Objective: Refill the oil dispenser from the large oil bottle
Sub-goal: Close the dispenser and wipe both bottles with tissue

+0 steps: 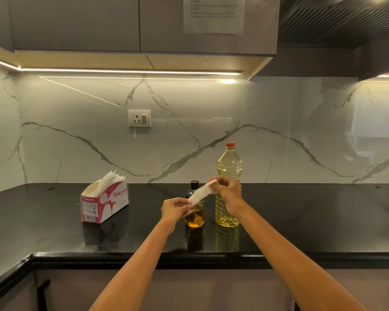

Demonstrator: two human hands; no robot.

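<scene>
Before the small amber glass oil dispenser, left of the tall red-capped oil bottle, left hand and right hand pinch a white tissue; folding it flat should help wiping.

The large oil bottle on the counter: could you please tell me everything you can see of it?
The large oil bottle is tall, clear ribbed plastic with a red cap still on. It holds pale yellow oil nearly to the neck. It stands upright on the black countertop, to the right of the small dark-capped dispenser, seemingly not touching it. The right hand, holding a white tissue, covers part of its middle; contact is unclear.
</scene>
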